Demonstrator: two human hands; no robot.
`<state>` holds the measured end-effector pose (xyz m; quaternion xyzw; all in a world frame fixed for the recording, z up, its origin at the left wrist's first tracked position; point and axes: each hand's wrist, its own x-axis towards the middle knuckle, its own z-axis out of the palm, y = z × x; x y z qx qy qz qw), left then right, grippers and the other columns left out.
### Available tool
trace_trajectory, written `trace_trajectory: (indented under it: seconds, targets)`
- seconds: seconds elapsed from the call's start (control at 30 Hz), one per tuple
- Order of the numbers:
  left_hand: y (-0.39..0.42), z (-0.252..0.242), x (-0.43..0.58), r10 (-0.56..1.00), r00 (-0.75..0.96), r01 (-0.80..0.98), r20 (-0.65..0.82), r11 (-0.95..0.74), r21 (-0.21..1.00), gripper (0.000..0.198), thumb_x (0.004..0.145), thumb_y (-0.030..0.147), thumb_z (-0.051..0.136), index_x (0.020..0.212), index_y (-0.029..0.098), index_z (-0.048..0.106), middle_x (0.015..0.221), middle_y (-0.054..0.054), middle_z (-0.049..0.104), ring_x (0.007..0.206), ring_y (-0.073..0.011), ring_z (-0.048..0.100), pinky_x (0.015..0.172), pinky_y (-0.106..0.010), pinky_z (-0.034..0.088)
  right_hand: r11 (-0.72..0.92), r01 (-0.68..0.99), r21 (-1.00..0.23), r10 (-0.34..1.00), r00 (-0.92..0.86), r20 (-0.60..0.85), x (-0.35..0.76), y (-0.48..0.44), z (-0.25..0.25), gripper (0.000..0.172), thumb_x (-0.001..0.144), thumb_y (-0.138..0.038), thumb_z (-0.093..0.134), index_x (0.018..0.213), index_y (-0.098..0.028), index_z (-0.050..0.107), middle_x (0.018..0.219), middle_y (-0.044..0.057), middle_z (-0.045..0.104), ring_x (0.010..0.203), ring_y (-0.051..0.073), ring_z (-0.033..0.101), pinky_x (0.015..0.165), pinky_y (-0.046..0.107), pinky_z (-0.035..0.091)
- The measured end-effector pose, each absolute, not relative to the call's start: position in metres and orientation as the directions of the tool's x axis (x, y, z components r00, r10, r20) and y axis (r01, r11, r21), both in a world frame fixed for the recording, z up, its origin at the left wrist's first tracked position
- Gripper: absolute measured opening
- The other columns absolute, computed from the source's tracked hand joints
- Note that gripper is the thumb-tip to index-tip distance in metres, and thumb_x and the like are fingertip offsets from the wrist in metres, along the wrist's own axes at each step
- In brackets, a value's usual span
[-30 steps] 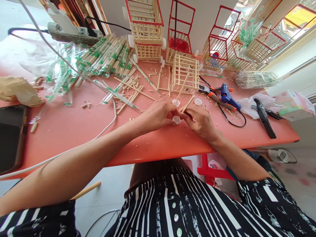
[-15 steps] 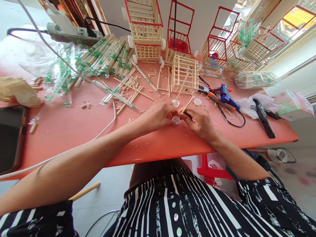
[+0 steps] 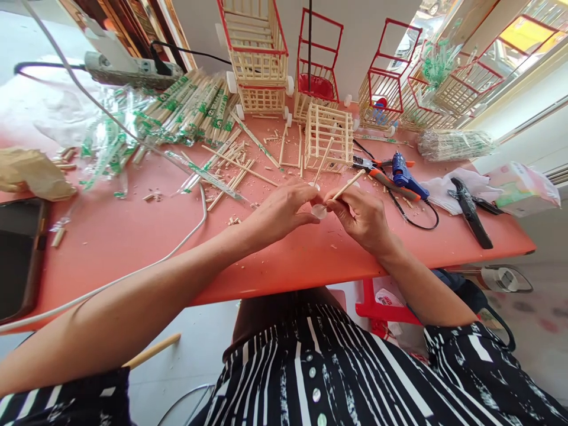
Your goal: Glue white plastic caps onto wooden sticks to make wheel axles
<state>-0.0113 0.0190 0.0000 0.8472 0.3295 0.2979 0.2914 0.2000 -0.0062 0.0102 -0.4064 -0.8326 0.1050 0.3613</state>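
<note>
My left hand (image 3: pixel 286 208) pinches a small translucent white round plastic cap (image 3: pixel 318 211) between thumb and fingers, just above the table's front part. In the fingers of my right hand (image 3: pixel 364 220) is a short wooden stick (image 3: pixel 349 184), slanting up to the right. Its lower end is at the cap's right edge; whether it sits in the cap is hidden by the fingertips. Beyond the left fingertips another wooden stick (image 3: pixel 324 161) stands tilted, with a second white cap at its foot partly covered. A small basket frame of sticks (image 3: pixel 329 137) rests behind both hands.
Pliers (image 3: pixel 377 171) and a blue glue gun (image 3: pixel 403 176) with its cord lie right of the hands. Several stick-built carts (image 3: pixel 261 68) line the wall. Wrapped chopsticks (image 3: pixel 190 109) pile up at back left. A white cable (image 3: pixel 202 222) crosses the pink table (image 3: pixel 146 236).
My right hand has shifted slightly right, and its stick now leans lower and farther right. The left thumb and fingers have spread a little around the cap. The whole view has shifted slightly.
</note>
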Motion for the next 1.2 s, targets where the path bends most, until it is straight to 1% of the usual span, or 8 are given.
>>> trace_trajectory:
  seconds: [0.3, 0.7, 0.87, 1.07, 1.2]
  targets:
    - [0.0183, 0.0021, -0.0095, 0.724, 0.625, 0.402, 0.291, -0.618, 0.675, 0.008, 0.089, 0.02, 0.064, 0.095, 0.018, 0.067, 0.098, -0.004, 0.071, 0.101, -0.0243, 0.064, 0.092, -0.035, 0.046, 0.667, 0.583, -0.464, 0.737, -0.427, 0.524, 0.2008, -0.0063, 0.0085, 0.035, 0.104, -0.05, 0.054, 0.094, -0.021, 0.07, 0.088, 0.005, 0.073, 0.08, 0.017, 0.067, 0.077, 0.029, 0.051]
    - [0.0174, 0.0008, -0.0093, 0.715, 0.636, 0.396, 0.292, -0.627, 0.671, 0.007, 0.089, 0.017, 0.064, 0.095, 0.018, 0.065, 0.099, -0.005, 0.07, 0.102, -0.0233, 0.064, 0.093, -0.034, 0.046, 0.648, 0.605, -0.462, 0.753, -0.42, 0.507, 0.2006, -0.0065, 0.0082, 0.038, 0.104, -0.052, 0.052, 0.091, -0.021, 0.069, 0.086, 0.005, 0.073, 0.079, 0.017, 0.067, 0.076, 0.029, 0.05]
    - [0.0177, 0.0004, -0.009, 0.716, 0.638, 0.408, 0.286, -0.628, 0.663, 0.006, 0.091, 0.02, 0.063, 0.096, 0.018, 0.064, 0.099, -0.005, 0.069, 0.102, -0.0235, 0.063, 0.094, -0.035, 0.046, 0.643, 0.601, -0.475, 0.759, -0.413, 0.504, 0.2004, -0.0061, 0.0083, 0.039, 0.104, -0.053, 0.051, 0.091, -0.021, 0.069, 0.085, 0.004, 0.073, 0.078, 0.017, 0.067, 0.076, 0.03, 0.05]
    - [0.0182, -0.0019, -0.0085, 0.703, 0.646, 0.401, 0.297, -0.644, 0.652, 0.005, 0.093, 0.022, 0.061, 0.095, 0.017, 0.062, 0.098, -0.006, 0.068, 0.1, -0.0224, 0.062, 0.092, -0.032, 0.046, 0.665, 0.593, -0.453, 0.737, -0.422, 0.528, 0.2007, -0.0055, 0.0083, 0.036, 0.105, -0.05, 0.052, 0.092, -0.021, 0.068, 0.084, 0.003, 0.073, 0.077, 0.016, 0.066, 0.074, 0.028, 0.05]
    - [0.0175, -0.0019, -0.0079, 0.692, 0.653, 0.393, 0.309, -0.658, 0.643, 0.008, 0.093, 0.025, 0.06, 0.095, 0.017, 0.062, 0.099, -0.006, 0.068, 0.099, -0.0221, 0.063, 0.092, -0.033, 0.046, 0.64, 0.612, -0.464, 0.759, -0.408, 0.508, 0.2012, -0.0059, 0.0081, 0.038, 0.104, -0.052, 0.051, 0.091, -0.021, 0.068, 0.084, 0.003, 0.073, 0.076, 0.016, 0.066, 0.074, 0.029, 0.05]
